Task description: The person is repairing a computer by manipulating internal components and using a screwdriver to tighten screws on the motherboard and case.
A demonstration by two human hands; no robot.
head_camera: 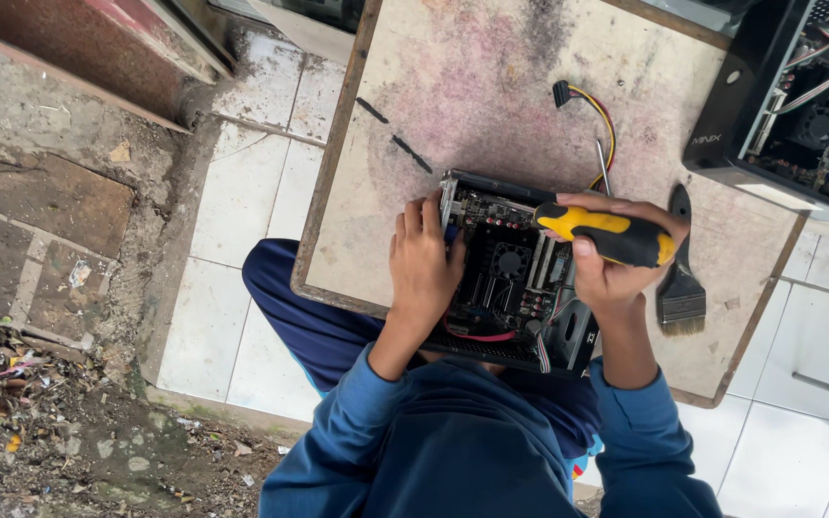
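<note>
A small open computer case (515, 273) with a circuit board and a little fan inside lies on a worn wooden board (472, 96) across my lap. My left hand (424, 264) rests on the case's left side, fingers over its edge and onto the circuit board. My right hand (611, 273) grips a screwdriver with a yellow and black handle (606, 235), held sideways over the case's right side. Its tip is hidden. A bundle of red, yellow and black wires (597, 115) runs from the case to a black plug.
A black paintbrush (680, 278) lies on the board right of my right hand. A second open black computer case (798, 96) stands at the top right. White floor tiles surround the board; dirt and litter lie at the left.
</note>
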